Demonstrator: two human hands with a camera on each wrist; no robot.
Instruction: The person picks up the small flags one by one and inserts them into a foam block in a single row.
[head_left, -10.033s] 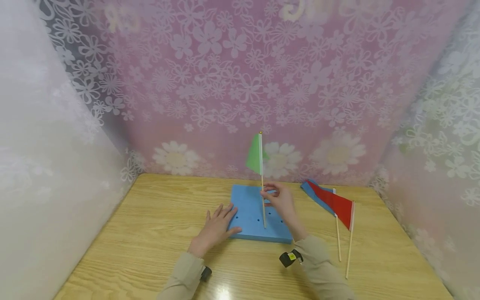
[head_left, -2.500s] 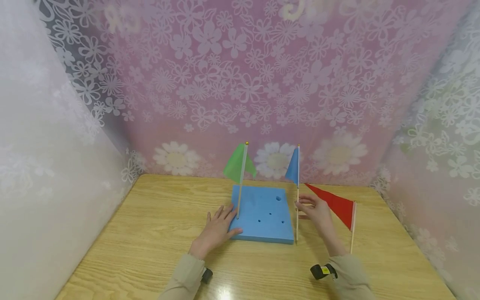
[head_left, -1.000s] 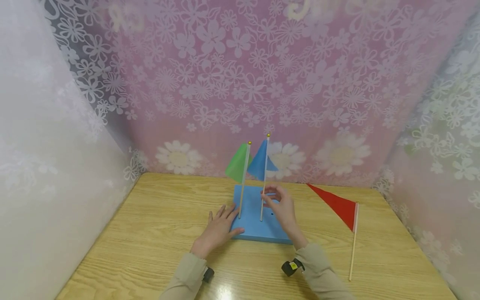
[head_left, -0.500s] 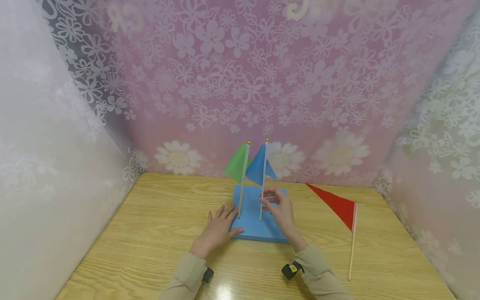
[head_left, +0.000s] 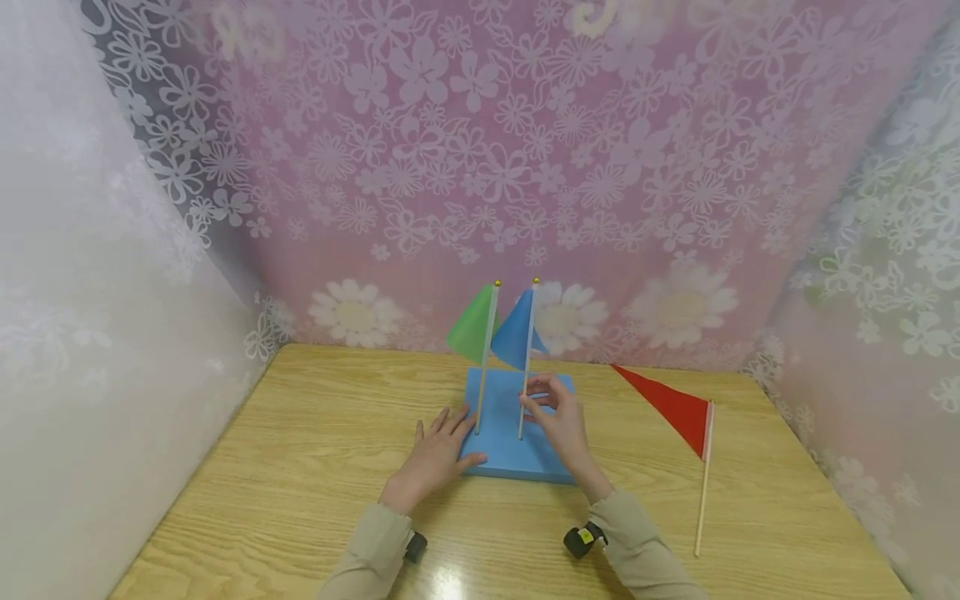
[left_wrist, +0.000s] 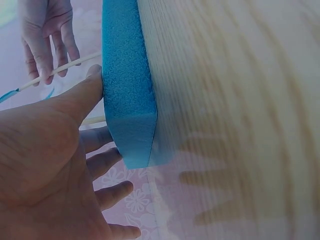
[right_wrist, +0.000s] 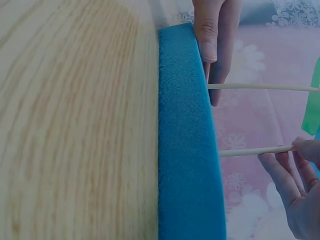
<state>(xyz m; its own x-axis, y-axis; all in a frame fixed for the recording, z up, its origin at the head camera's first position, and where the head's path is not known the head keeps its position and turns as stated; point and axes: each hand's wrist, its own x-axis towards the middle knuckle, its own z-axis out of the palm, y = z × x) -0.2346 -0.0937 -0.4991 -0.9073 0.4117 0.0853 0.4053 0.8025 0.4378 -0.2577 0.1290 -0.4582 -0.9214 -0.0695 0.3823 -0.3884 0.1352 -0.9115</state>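
Note:
A blue foam block (head_left: 517, 465) with small holes lies on the table. The left hand (head_left: 431, 465) rests on its left edge, fingers spread and thumb on the near side. Close to those fingers a green flag (head_left: 472, 327) stands in the block, leaning slightly right. With thumb and fingertips, the right hand (head_left: 561, 423) pinches the wooden stick of a blue flag (head_left: 513, 332). Seen from the right wrist, that stick (right_wrist: 240, 152) meets the block's top surface, nearly upright. The right hand hides part of the block's right side in the head view.
To the right, a red flag (head_left: 678, 412) lies flat on the wooden table (head_left: 337, 417), its stick pointing toward the near edge. Floral curtains (head_left: 465, 167) hang behind and on both sides. Each wrist carries a small black camera (head_left: 579, 540).
The right hand set the green flag in the block's left side and let go. It picked up the blue flag from the right and brought it onto the block, where it has lowered slightly.

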